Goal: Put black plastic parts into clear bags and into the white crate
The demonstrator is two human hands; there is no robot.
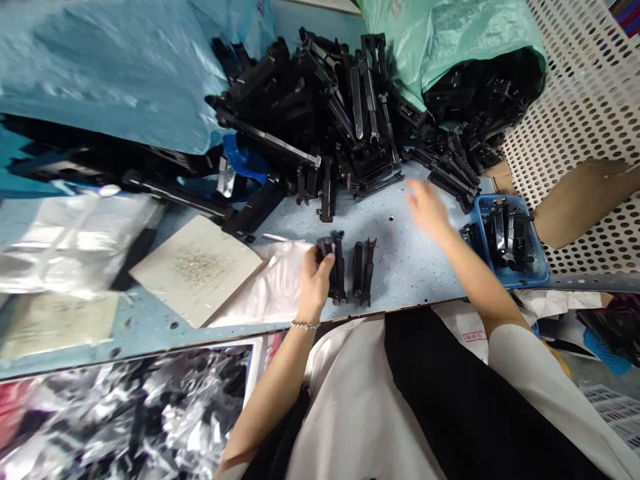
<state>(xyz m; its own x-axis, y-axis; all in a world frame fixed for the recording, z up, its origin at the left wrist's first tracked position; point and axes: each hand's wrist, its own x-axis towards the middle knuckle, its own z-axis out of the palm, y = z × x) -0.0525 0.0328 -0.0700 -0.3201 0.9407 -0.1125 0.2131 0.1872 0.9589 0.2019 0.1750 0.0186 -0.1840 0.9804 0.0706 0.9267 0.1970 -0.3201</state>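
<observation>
My left hand [315,280] is closed around black slotted plastic parts [339,270] near the table's front edge, thumb on top. Just to their right, two more slender black parts [364,272] lie side by side on the blue tabletop. My right hand [428,208] is over the table beside the small black parts at the right, slightly blurred, with its fingers stretched out and nothing visible in them. Beyond both hands rises a large heap of long black parts [345,100], some with shiny edges.
A green bag [465,33] spills small black parts [457,160]. On the right, a blue basket [537,277] holds more parts beside a perforated panel [575,100]. Left are a blue bag [125,73], a square board [200,267] and clear plastic bags [75,240]. Bagged pieces [125,420] fill a bin below.
</observation>
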